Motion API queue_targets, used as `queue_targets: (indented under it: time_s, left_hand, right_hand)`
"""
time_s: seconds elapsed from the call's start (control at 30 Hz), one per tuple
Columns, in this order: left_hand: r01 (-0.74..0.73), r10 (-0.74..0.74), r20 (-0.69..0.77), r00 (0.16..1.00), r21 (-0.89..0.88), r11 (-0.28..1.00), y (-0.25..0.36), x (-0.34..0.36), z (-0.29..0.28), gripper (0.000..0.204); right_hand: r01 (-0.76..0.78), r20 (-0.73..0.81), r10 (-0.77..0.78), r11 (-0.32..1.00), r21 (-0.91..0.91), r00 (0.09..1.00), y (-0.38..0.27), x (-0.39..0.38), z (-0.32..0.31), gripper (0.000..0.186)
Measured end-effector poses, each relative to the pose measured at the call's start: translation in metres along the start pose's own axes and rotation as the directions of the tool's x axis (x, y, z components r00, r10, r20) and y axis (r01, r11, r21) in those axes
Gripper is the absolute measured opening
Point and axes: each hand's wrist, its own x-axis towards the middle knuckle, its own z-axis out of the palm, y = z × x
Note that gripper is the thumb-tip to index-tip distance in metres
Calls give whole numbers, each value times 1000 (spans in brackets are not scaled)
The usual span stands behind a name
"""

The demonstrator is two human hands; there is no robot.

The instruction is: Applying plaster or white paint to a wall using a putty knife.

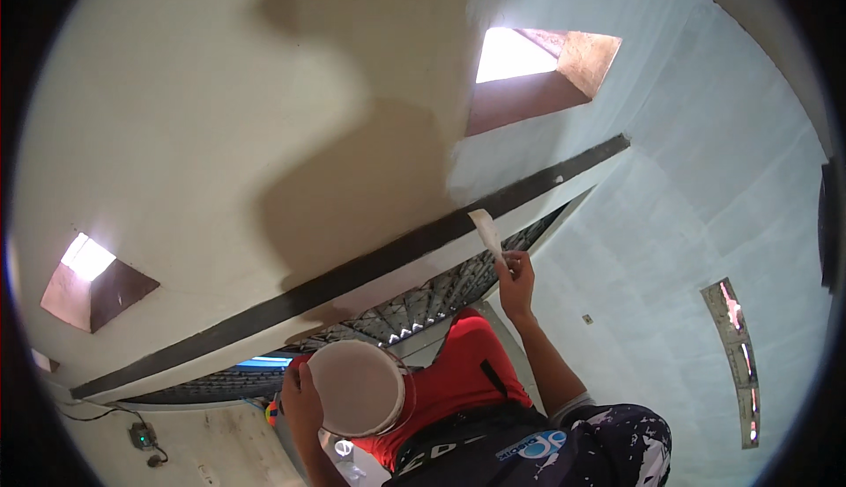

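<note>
My right hand [517, 274] is closed around the lower end of a paintbrush [487, 231]. The brush points up, its broad pale end close to the dark band on the wall. Down at the left, my left hand [302, 396] grips the side of a round white bucket [390, 423] at its rim. Whitish paint [354, 383] fills the inside of the bucket, and a thin wire handle hangs at its right side. The bucket is held in front of my red shorts [458, 372].
A dark band [352, 277] crosses the beige wall [176, 134], above a long grille opening [423, 304]. Two deep window openings [533, 95] [101, 289] pierce the wall. The right-hand wall [652, 240] is pale blue-white with a slotted strip [738, 364]. A small wired box [141, 436] sits lower left.
</note>
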Motion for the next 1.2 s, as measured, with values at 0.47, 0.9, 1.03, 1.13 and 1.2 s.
queue_targets:
  time_s: [0.47,0.9,1.03,1.13,1.2]
  left_hand:
    - [38,-38,-10,999,30,999,-3,-7,-5,44]
    - [15,-16,30,999,37,999,-5,1,-1,46]
    - [57,-60,59,996,52,997,5,-2,-2,49]
    - [39,-38,-6,999,76,996,-16,2,-1,49]
    - [-4,5,-20,1000,52,999,-19,4,2,48]
  right_hand:
    - [-62,-23,57,951,-302,998,-33,5,31,31]
    - [-172,-21,173,944,-281,985,1,80,10,33]
    - [-51,-39,40,930,-363,998,5,82,8,30]
    - [-42,14,52,916,-400,999,-13,77,12,31]
    - [-73,34,96,900,-430,995,-17,79,8,34]
